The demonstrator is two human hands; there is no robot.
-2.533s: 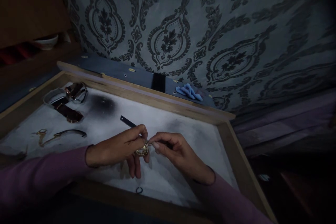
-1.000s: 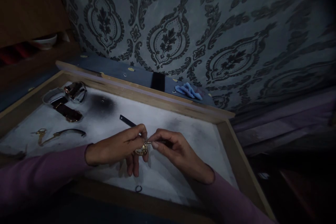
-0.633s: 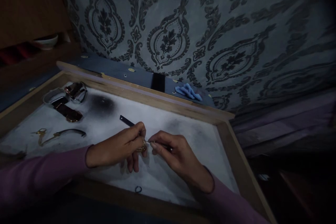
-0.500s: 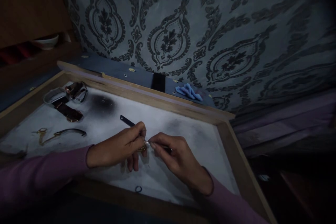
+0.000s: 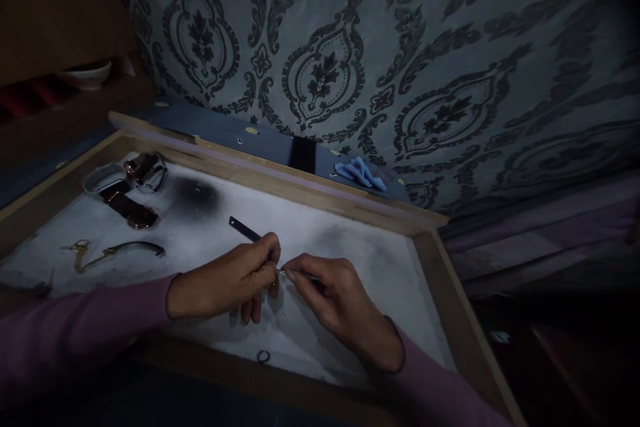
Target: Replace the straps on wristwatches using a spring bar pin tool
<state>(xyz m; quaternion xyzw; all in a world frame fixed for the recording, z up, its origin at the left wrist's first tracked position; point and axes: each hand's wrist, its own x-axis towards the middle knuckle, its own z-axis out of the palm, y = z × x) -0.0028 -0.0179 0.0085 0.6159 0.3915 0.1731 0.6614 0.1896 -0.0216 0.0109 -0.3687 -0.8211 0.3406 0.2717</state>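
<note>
My left hand [image 5: 235, 283] is closed in a pinch on a small gold-coloured metal piece [image 5: 275, 280], mostly hidden by the fingers. From the right, my right hand [image 5: 340, 303] grips a thin tool with a shiny tip [image 5: 283, 271], which meets the gold piece; the rest of the tool lies within the palm, so its kind is unclear. A dark flat strip with a hole at its end [image 5: 243, 228] runs behind my left fingers; whether it is held or lying there I cannot tell. Below the hands lies a small dark open ring [image 5: 263, 356].
A shallow wooden tray [image 5: 450, 300] with a whitish base surrounds the work. On its left lie sunglasses [image 5: 131, 210], a second pair of glasses [image 5: 150, 173] and a gold and black temple arm [image 5: 117, 251]. Beyond the back rim are a blue cloth [image 5: 361, 173] and a dark flat object [image 5: 303, 155].
Both hands stay almost in place, fingertips close together at the gold piece. The view has shifted very slightly; nothing else visibly moves.
</note>
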